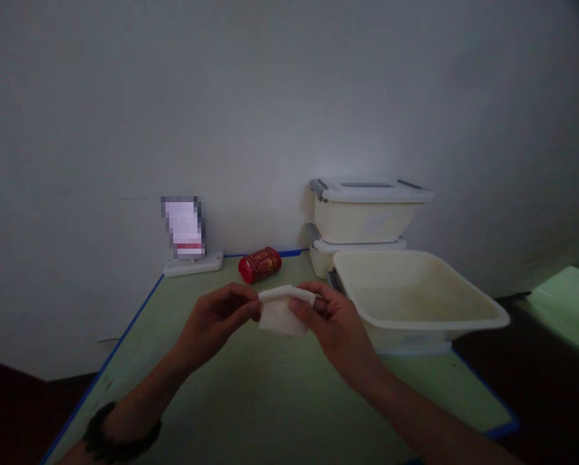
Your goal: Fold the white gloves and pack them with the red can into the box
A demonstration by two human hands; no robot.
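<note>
A small white sheet (pixel 280 318), soft like a tissue and folded along its top edge, hangs between my two hands above the table. My left hand (pixel 221 314) pinches its left corner between thumb and fingers. On the other side, my right hand (pixel 335 323) grips the right part, with the thumb pressed on the front face and the fingers behind. Just beyond the sheet, a red cylindrical pack with gold patterning (pixel 260 265) lies on its side.
At the right stands an open cream bin (pixel 430 323). Behind it are two stacked lidded boxes, the upper box (pixel 367 219) having grey latches. A blurred-out phone (pixel 185 226) rests on a white stand (pixel 192 264) at the back left. The green table (pixel 251 413) has blue edging.
</note>
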